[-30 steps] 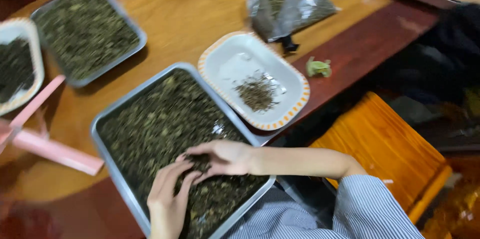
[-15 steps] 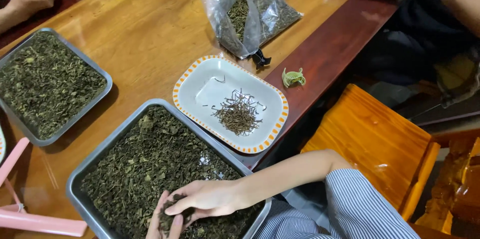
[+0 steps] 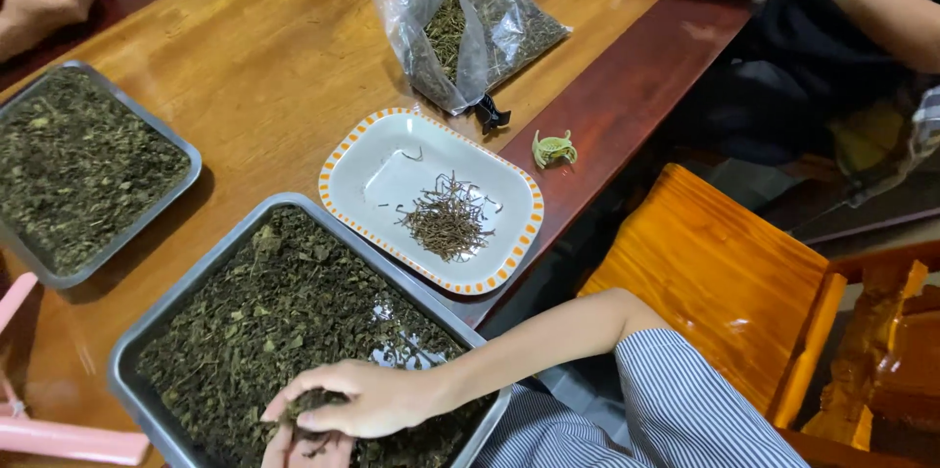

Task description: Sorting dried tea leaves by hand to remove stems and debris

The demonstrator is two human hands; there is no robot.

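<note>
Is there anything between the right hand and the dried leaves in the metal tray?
Nothing visible. The right hand rests directly on the dried leaves in the metal tray, fingers pinching a clump.

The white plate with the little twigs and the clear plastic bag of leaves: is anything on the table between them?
Yes. In the head view a small black clip lies between the white plate and the plastic bag, by the bag's lower edge.

The right hand (image 3: 367,397) rests curled on dried tea leaves (image 3: 284,321) in a metal tray (image 3: 132,351); the left hand (image 3: 294,448), mostly cut off, seems to pinch leaves beneath it. A white dish (image 3: 377,169) holding stems (image 3: 448,220) sits just beside.
</note>
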